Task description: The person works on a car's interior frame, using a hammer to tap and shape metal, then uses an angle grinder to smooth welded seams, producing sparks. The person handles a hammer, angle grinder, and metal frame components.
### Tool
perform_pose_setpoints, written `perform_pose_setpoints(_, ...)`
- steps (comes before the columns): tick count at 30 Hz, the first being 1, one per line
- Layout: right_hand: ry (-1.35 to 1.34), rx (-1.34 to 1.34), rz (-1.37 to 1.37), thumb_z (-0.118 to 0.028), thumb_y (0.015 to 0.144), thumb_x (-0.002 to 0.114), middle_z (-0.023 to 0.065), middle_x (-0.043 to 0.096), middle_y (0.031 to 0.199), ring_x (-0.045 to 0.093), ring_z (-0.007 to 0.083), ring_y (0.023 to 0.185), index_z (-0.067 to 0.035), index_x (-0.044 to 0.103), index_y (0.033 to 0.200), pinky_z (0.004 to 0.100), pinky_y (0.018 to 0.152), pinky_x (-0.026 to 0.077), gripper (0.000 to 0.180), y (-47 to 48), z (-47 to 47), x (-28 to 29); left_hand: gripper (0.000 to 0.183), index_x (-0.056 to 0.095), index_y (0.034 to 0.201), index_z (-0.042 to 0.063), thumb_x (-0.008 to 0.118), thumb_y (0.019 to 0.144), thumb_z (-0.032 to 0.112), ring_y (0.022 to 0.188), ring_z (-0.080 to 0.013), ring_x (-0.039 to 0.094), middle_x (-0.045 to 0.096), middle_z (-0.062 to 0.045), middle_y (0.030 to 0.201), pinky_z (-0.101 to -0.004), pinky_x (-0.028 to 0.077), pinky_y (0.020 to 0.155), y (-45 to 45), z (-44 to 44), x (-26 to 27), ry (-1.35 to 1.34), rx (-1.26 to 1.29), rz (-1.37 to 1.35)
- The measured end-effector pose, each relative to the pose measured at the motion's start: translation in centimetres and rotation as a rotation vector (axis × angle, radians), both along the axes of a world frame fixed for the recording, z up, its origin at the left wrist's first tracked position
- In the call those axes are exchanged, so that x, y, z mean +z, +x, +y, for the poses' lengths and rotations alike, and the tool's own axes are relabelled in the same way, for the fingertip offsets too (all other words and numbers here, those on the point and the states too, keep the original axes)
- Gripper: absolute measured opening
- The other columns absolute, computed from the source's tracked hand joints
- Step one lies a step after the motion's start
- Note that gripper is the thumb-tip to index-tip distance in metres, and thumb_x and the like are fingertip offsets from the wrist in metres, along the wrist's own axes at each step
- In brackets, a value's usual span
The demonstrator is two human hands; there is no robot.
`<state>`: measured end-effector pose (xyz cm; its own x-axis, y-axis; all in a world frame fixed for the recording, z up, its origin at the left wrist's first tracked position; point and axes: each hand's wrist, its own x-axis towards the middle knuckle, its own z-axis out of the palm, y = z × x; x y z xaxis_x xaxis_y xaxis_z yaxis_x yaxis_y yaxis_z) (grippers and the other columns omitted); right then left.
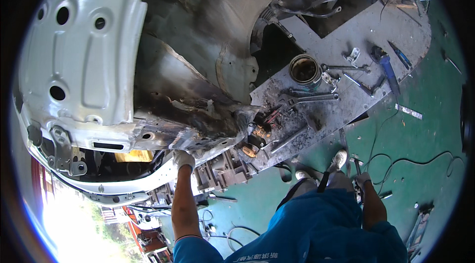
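Observation:
A partly stripped vehicle body shell (193, 96), with scorched and dented sheet metal, fills the upper left. My left hand (184, 159), in a whitish work glove, rests against the lower edge of that body, beside the bent panel; its fingertips are partly hidden. Down by my right leg, my right hand (363, 179) is closed around the handle of a hammer (357, 163), whose head points away from me. On the metal platform (345, 111) lie an adjustable wrench (311, 98), a blue angle grinder (386, 64) and an orange and black power tool (261, 131), near a round metal can (305, 69).
Blue-handled pliers (400, 55), a combination wrench (347, 68) and a metal bar (289, 140) lie on the platform. Metal clamps (224, 170) line its near edge. A black cable (419, 160) curls over the green floor. A red tool cart (143, 233) stands lower left.

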<state>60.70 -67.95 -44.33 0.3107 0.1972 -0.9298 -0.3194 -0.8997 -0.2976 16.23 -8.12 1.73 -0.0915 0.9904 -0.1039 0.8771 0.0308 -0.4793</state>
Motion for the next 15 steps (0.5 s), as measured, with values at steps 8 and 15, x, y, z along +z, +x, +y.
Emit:
perform_pose_setpoints(8, 0.020, -0.051, -0.027, -0.005, 0.083, 0.071, 0.0160, 0.057, 0.062, 0.062, 0.0306, 0.047, 0.006, 0.059, 0.071, 0.0472, 0.040, 0.045, 0.019, 1.2, 1.5, -0.8, 0.050, 0.072, 0.130, 0.001, 0.053, 0.099, 0.035, 0.142, -0.0348, 0.051, 0.053, -0.023, 0.155, -0.0431, 0.034, 0.123, -0.6, 0.7, -0.1, -0.163, 0.039, 0.118)
perform_pose_setpoints(15, 0.080, 0.157, -0.047, -0.004, 0.083, 0.071, 0.0148, 0.054, 0.061, 0.062, 0.0326, 0.047, 0.004, 0.054, 0.072, 0.0474, 0.041, 0.048, 0.022, 2.7, 2.0, -3.0, 0.057, 0.072, 0.131, 0.005, 0.060, 0.100, 0.050, 0.133, -0.0363, 0.060, 0.065, -0.022, 0.141, -0.0460, 0.047, 0.111, -0.4, 0.5, -0.3, -0.108, -0.022, 0.173)
